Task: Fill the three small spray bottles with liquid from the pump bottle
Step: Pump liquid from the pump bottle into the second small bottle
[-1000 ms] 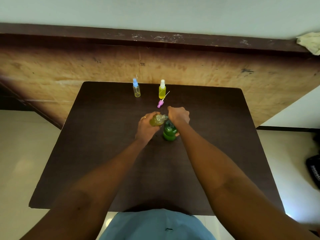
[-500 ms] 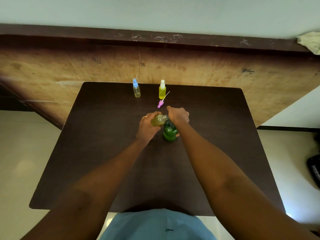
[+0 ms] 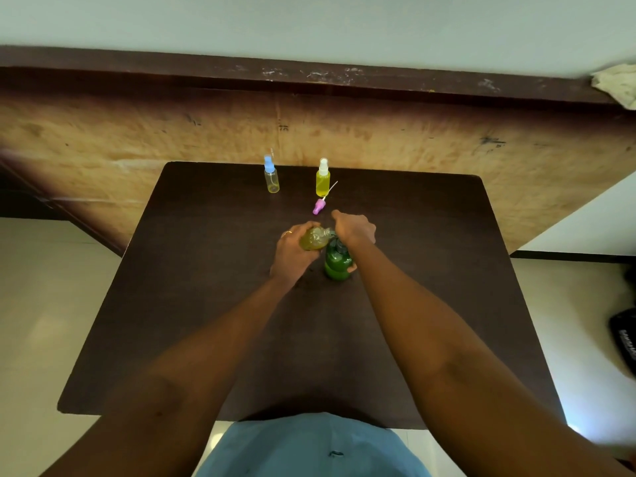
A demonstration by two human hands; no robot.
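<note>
the left hand (image 3: 293, 251) has its grip around a small clear uncapped spray bottle (image 3: 315, 238), tilted at the nozzle of the green plastic pump bottle (image 3: 338, 259) mid-desk; the right hand (image 3: 354, 230) presses the pump head, its grip covering it; filling looks underway; next, its pink spray cap (image 3: 319, 205) needs refitting.

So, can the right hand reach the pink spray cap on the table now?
Probably yes: the pink spray cap lies just beyond the right hand with bare table between, but that hand is on the green pump bottle.
</note>
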